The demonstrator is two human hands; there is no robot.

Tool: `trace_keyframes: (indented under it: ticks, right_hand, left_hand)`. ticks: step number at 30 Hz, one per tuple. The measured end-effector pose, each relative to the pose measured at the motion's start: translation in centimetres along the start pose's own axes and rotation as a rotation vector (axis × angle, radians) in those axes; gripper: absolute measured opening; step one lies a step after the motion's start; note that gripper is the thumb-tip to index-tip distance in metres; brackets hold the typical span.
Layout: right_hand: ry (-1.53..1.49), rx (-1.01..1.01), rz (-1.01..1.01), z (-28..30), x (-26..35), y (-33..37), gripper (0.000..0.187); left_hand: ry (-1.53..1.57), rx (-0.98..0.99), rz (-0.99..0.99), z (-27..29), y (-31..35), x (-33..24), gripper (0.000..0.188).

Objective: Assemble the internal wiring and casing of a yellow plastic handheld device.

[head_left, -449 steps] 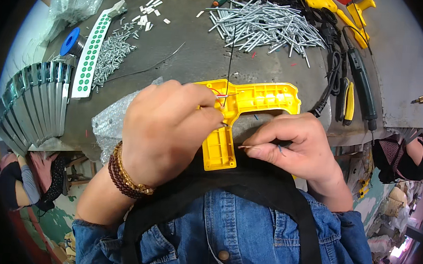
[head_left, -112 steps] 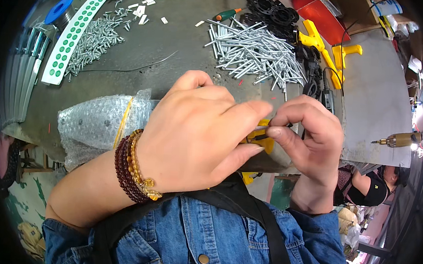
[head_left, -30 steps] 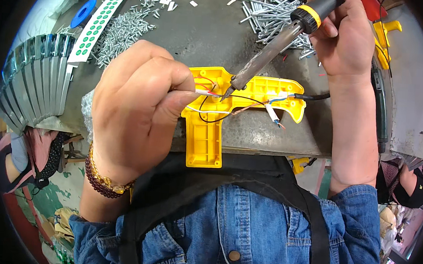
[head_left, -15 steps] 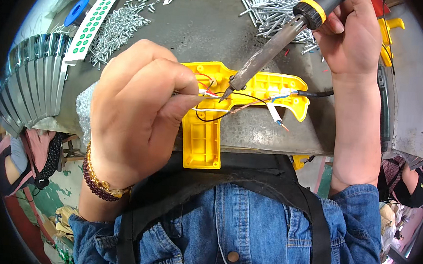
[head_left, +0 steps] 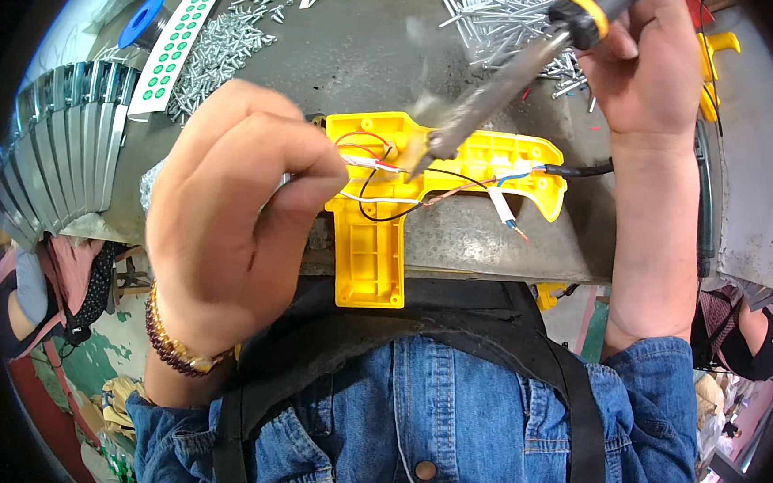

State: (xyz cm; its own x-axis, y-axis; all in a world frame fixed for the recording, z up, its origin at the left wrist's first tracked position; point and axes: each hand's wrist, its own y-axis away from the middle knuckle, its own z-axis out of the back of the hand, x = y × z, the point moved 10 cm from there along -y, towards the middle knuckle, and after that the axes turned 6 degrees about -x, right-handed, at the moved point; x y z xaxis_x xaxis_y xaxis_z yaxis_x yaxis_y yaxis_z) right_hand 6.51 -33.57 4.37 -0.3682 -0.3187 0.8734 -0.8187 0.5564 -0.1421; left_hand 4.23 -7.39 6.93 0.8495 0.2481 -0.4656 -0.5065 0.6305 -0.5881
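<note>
My right hand (head_left: 640, 75) is closed around the dark handle of a soldering iron (head_left: 502, 94), which slants down to the left. Its tip is just over the wires in a yellow plastic tool housing half (head_left: 369, 263). Wisps of smoke hang by the iron, which is blurred. My left hand (head_left: 239, 197) is pinched together at the left of the housing, slightly blurred; whatever lies between its fingertips is hidden. Close to the tip, a white-sleeved wire (head_left: 369, 162) with a red end lies in the housing, among thin red, black and white wires.
Small screws (head_left: 225, 59) lie heaped at the back left, beside a strip of green round stickers (head_left: 175, 47) and a blue-rimmed spool (head_left: 141, 21). Long screws (head_left: 497, 27) are piled behind the iron. Metal strips (head_left: 65, 147) fan out at left. A black cable (head_left: 581, 172) leaves the housing's right end.
My left hand has drawn back left and slightly down from the wires, uncovering the white-sleeved one. The iron has shifted slightly to the right, and smoke has appeared near it.
</note>
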Motion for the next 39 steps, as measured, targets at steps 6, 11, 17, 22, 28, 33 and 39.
trace_keyframes:
  ticks: [6, 11, 17, 22, 28, 33, 39]
  right_hand:
    - [-0.101, 0.144, 0.099, -0.4, 2.5, 0.0, 0.030]
    - [0.183, 0.180, 0.280, -3.0, 3.7, 2.6, 0.032]
    - [0.207, 0.082, 0.269, -3.2, 4.0, 3.5, 0.032]
    - [0.189, 0.233, 0.370, -2.6, 4.2, 2.7, 0.032]
    - [0.205, 0.021, 0.281, -2.4, 4.4, 3.2, 0.034]
    - [0.188, 0.174, 0.354, -2.0, 4.2, 2.5, 0.034]
    - [0.168, 0.016, 0.260, -3.0, 4.8, 3.7, 0.034]
  left_hand:
    - [0.033, 0.062, 0.052, -0.6, 0.5, -3.0, 0.021]
    - [-0.071, 0.026, 0.024, -1.4, 0.5, -1.7, 0.020]
    - [-0.060, 0.046, 0.027, -2.0, 0.4, -1.7, 0.021]
    - [-0.096, 0.053, 0.016, -2.2, 0.3, -1.8, 0.020]
    - [-0.084, 0.043, 0.010, -2.3, 0.1, -1.9, 0.018]
    - [-0.081, 0.043, -0.012, -2.6, 0.1, -2.0, 0.017]
    - [-0.030, 0.065, -0.030, -2.9, 0.3, -1.7, 0.019]
